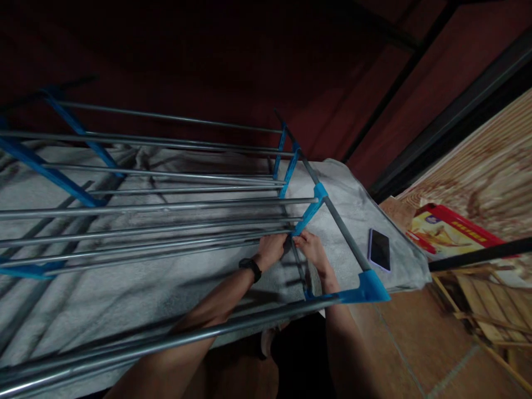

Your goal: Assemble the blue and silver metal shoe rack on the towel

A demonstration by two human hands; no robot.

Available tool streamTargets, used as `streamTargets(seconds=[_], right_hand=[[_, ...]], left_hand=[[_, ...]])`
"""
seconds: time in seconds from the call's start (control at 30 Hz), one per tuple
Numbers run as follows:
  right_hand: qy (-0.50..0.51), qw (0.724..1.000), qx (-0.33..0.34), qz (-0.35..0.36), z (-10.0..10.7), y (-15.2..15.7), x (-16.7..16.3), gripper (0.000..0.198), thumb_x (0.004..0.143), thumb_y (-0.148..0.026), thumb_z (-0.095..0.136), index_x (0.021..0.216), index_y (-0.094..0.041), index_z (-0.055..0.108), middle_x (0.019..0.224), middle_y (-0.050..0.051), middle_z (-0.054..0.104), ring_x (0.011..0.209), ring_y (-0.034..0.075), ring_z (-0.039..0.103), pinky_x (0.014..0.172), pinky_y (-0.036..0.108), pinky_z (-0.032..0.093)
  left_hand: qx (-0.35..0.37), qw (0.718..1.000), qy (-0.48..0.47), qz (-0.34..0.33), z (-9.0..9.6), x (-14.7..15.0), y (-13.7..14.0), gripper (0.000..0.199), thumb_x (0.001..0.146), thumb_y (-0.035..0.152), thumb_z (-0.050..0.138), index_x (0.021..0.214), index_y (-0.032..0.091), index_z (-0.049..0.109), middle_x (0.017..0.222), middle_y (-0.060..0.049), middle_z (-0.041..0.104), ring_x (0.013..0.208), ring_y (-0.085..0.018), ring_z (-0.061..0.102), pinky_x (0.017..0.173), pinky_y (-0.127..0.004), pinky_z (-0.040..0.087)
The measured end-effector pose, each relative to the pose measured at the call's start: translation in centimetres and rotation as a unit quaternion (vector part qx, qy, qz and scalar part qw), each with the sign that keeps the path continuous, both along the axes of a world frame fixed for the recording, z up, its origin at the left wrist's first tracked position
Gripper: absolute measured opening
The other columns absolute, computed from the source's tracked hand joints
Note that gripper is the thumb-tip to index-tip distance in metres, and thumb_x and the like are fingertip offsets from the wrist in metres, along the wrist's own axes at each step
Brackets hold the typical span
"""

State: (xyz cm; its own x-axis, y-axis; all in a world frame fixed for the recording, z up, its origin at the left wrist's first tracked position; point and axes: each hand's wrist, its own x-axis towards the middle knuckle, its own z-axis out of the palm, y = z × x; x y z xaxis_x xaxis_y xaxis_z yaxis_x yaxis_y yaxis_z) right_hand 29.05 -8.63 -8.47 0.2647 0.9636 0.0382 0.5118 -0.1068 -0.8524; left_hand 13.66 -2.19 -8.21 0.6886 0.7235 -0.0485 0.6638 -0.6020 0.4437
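Note:
A rack of grey metal tubes (pixel 166 208) and blue plastic brackets lies across the bed-like padded surface. My left hand (pixel 272 247), with a black band on its wrist, is closed at the right end of a lower tube (pixel 233 238). Close beside it, my right hand (pixel 311 249) pinches the lower end of a blue bracket (pixel 307 216). The fingertips of both hands nearly meet there and partly hide the joint. A grey side pole (pixel 343 227) runs past my right hand to a blue corner piece (pixel 369 287). In front, a long tube (pixel 208 332) crosses over my forearms.
Grey fleecy cloth (pixel 187 288) covers the surface under the rack. A phone (pixel 379 249) lies on it at right. Beyond stand a red and yellow box (pixel 453 230) and a slatted wooden piece (pixel 494 305). More blue brackets (pixel 54 172) hold the tubes at left.

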Motion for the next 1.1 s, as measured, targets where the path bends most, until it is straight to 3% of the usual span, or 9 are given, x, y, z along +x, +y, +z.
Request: streamTargets(seconds=[0.37, 0.63, 0.87, 1.1], right_hand=[[0.116, 0.993, -0.013, -0.007, -2.6, 0.4, 0.9, 0.026, 0.077, -0.047, 0.064, 0.086, -0.023, 0.068, 0.078, 0.000, 0.067, 0.071, 0.016, 0.061, 0.069, 0.030, 0.054], [0.154, 0.988, -0.018, -0.003, -2.2, 0.3, 0.3, 0.032, 0.076, -0.050, 0.068, 0.091, -0.022, 0.070, 0.079, 0.001, 0.068, 0.073, 0.017, 0.062, 0.074, 0.033, 0.056], [0.109, 0.994, -0.018, -0.014, -2.0, 0.1, -0.3, 0.035, 0.078, -0.053, 0.063, 0.090, -0.021, 0.069, 0.081, 0.003, 0.069, 0.076, 0.020, 0.063, 0.073, 0.033, 0.054], [0.008, 1.000, -0.007, -0.011, -2.5, 0.1, -0.7, 0.040, 0.085, -0.055, 0.052, 0.083, -0.019, 0.067, 0.073, 0.003, 0.066, 0.066, 0.018, 0.058, 0.065, 0.030, 0.050]], left_hand=[[-0.017, 1.000, -0.012, 0.012, -0.4, -0.3, 0.2, 0.028, 0.095, 0.020, 0.042, 0.103, 0.021, 0.069, 0.103, -0.009, 0.073, 0.100, -0.022, 0.067, 0.085, -0.032, 0.049], [-0.022, 0.999, -0.022, 0.011, -0.2, -0.8, 0.2, 0.030, 0.097, 0.024, 0.041, 0.108, 0.022, 0.069, 0.104, -0.009, 0.073, 0.099, -0.022, 0.068, 0.087, -0.033, 0.050], [-0.011, 0.999, -0.033, 0.011, -0.7, -0.9, 0.3, 0.028, 0.095, 0.020, 0.043, 0.106, 0.022, 0.069, 0.101, -0.008, 0.073, 0.098, -0.022, 0.068, 0.086, -0.034, 0.051], [0.016, 0.998, -0.050, 0.021, -1.4, -0.6, 0.1, 0.027, 0.093, 0.015, 0.043, 0.106, 0.019, 0.067, 0.101, -0.009, 0.072, 0.099, -0.023, 0.068, 0.087, -0.035, 0.051]])
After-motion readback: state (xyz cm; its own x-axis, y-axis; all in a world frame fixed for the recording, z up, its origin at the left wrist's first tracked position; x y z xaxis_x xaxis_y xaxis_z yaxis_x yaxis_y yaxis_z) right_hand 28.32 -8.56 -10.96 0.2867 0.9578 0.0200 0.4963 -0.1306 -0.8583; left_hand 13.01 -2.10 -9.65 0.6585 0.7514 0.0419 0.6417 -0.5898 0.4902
